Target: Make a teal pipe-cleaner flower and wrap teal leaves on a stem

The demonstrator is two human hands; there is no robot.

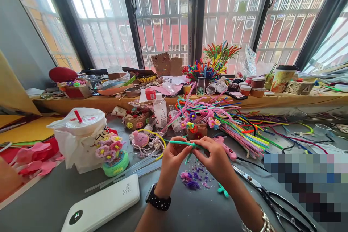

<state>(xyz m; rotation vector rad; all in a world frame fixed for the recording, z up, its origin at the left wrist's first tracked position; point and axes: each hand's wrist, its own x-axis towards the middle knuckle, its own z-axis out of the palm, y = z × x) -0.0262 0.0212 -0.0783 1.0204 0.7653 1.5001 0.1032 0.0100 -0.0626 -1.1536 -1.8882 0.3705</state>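
Both my hands meet above the middle of the grey table, pinching a green pipe cleaner [178, 142]. My left hand [174, 157], with a dark watch at its wrist, grips it from the left between thumb and fingers. From the right, my right hand [210, 154] holds it close to a small knot or twist. One green end hangs down between the hands. Below them lie purple and pink fuzzy clippings [191, 181]. A short, bent green piece [223, 190] rests on the table under my right forearm.
Large scissors [261, 185] and a pink glue gun [227, 148] lie to the right. A white power bank [103, 203], clear glue sticks [127, 172], a pipe-cleaner flower pot [115, 163] and a bagged drink cup [84, 130] stand left. Loose pipe cleaners [241, 137] pile up behind.
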